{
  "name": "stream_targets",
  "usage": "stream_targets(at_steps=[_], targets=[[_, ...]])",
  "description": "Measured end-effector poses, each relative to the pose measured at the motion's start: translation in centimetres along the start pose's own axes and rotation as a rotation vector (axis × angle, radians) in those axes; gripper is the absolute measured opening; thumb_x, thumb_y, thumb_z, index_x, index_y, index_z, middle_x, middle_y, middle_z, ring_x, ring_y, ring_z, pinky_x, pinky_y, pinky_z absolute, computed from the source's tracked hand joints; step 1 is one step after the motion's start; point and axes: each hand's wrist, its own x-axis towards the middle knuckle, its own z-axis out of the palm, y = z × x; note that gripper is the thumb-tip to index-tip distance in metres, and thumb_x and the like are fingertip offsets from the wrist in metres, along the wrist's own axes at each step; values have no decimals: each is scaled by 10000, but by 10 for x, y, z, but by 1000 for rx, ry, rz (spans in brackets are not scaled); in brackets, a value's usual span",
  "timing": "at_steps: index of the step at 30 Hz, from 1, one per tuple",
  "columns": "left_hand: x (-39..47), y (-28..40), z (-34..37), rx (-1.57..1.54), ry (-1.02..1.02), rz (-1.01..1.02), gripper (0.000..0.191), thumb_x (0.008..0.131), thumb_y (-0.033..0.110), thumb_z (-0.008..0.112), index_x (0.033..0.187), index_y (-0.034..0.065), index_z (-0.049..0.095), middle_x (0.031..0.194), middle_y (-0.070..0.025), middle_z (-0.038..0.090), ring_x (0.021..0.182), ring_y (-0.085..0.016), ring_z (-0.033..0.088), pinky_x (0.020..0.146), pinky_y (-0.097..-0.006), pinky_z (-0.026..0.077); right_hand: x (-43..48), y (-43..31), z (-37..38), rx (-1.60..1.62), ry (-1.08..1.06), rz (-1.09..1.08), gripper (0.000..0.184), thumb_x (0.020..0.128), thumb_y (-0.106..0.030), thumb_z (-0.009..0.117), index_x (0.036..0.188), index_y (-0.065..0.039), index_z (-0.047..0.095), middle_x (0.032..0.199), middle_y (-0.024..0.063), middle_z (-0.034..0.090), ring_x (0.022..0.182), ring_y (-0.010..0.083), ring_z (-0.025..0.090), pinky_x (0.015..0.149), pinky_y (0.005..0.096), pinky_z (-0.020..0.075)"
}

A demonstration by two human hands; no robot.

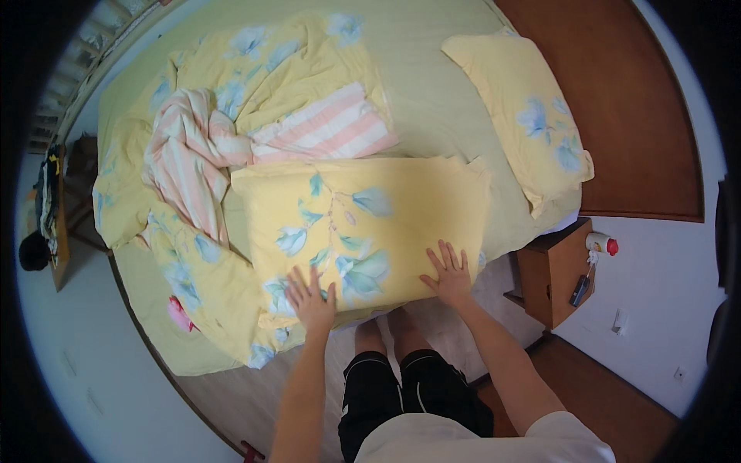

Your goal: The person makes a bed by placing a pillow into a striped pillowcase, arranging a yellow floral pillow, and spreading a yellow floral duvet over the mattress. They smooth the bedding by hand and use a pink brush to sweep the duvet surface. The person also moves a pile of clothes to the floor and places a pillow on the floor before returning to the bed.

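A yellow pillow (417,202) with blue flowers lies flat along the near edge of the bed. My left hand (312,304) rests on its lower left part, fingers spread. On the lower right part lies my right hand (450,278), palm down, its fingers apart too. Behind and to the left, a rumpled yellow floral duvet (278,75) is heaped with its pink-and-white striped side (188,156) partly turned up. A second yellow pillow (521,104) lies by the headboard. Pale green sheet (422,104) shows between the pillows and the duvet.
The brown headboard (631,116) borders the bed on the right. Beside it stands a wooden nightstand (541,283) with a red-lidded container (602,244) and a dark device (579,290). A small pink item (180,314) lies on the bed at lower left. Floor shows around my legs.
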Motion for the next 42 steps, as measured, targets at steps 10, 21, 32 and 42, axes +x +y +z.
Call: stream_targets(at_steps=[10,21,32,42], targets=[[-69,73,63,-1961,-562,-1302,1044,740,647,704,1481,93,222,1422,-142,370,1304,-305,395,1063,-453,341,142,32,-31,97,108,18,830,835,-584,580,1442,-74,333,1517,186,262,1429,322,204,1138,562,134],[-4,191,-13,-2280,214,-1008,617,916,474,440,1401,94,409,1388,-105,479,1267,-313,456,1041,-491,383,215,53,-103,586,-124,-227,552,822,-568,611,852,-19,647,745,216,647,745,419,622,709,490,497],[215,390,-231,-1917,244,-535,511,890,221,584,1322,-11,440,1246,-124,565,1097,-241,583,890,-384,505,230,291,-391,1057,715,144,305,883,-288,666,914,16,668,588,112,603,484,211,541,517,344,442],[489,563,-332,-1145,-33,42,729,887,486,589,1392,-12,421,1365,-141,510,1312,-235,416,1119,-375,224,419,490,-569,378,1006,430,278,924,-264,568,1120,-69,548,1057,152,584,1024,326,567,873,467,440]])
